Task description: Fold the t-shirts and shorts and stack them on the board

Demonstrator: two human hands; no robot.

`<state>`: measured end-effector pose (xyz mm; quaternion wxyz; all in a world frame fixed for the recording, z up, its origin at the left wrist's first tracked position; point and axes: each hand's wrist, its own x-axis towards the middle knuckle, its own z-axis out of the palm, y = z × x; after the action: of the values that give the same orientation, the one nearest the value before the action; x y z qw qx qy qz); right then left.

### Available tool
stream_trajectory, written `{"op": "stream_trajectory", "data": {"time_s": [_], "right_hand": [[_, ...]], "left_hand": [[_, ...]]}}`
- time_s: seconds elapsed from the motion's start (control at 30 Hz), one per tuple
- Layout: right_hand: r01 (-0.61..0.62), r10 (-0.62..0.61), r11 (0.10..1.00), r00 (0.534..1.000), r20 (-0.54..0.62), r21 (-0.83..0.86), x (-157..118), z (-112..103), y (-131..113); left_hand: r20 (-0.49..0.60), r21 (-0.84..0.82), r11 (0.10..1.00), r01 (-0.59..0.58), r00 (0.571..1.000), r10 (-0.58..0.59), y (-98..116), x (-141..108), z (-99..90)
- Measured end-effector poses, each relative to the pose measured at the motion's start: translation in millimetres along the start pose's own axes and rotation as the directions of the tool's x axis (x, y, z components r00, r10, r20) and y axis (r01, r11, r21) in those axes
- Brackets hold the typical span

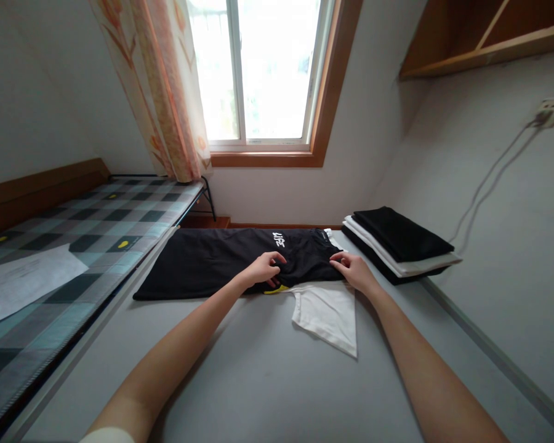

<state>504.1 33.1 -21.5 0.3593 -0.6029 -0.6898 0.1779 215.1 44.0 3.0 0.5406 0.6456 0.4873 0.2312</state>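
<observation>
A black T-shirt with white lettering lies across the grey table, its collar end to the right. One white sleeve sticks out towards me, and a bit of yellow shows at the near edge. My left hand rests over the near side of the shirt below the lettering, fingers curved and apart; its lower fingers are partly hidden. At the shoulder near the collar, my right hand pinches the black fabric between thumb and fingers.
A stack of folded black and white clothes sits at the table's back right, by the wall. On the left is a bed with a checked mat and white paper. A window and curtain are behind.
</observation>
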Motion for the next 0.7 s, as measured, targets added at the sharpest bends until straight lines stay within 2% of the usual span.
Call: {"op": "stream_trajectory", "data": {"time_s": [0.17, 0.33, 0.47, 0.6, 0.7], "right_hand": [[0.032, -0.032, 0.999, 0.999, 0.035, 0.018, 0.6, -1.2, 2.6], [0.02, -0.025, 0.997, 0.997, -0.068, -0.074, 1.9, -0.2, 5.9], [0.014, -0.031, 0.987, 0.994, -0.102, -0.161, 1.6, 3.4, 9.5], [0.029, -0.051, 0.972, 0.994, -0.092, -0.232, 0.3, 6.8, 13.4], [0.022, -0.042, 0.964, 0.997, -0.07, -0.265, -1.4, 7.2, 11.1]], "left_hand": [[0.111, -0.083, 0.996, -0.031, 0.993, 0.04, -7.1, 3.0, -5.8], [0.166, -0.189, 0.982, -0.025, 0.984, 0.057, -12.9, 3.6, -4.1], [0.22, -0.247, 0.968, 0.035, 0.975, 0.021, -9.6, -1.5, -2.7], [0.285, -0.196, 0.977, 0.084, 0.958, -0.025, 1.4, -8.4, -9.6], [0.281, -0.076, 0.997, 0.018, 0.96, 0.004, 7.2, -14.6, -22.2]]}}
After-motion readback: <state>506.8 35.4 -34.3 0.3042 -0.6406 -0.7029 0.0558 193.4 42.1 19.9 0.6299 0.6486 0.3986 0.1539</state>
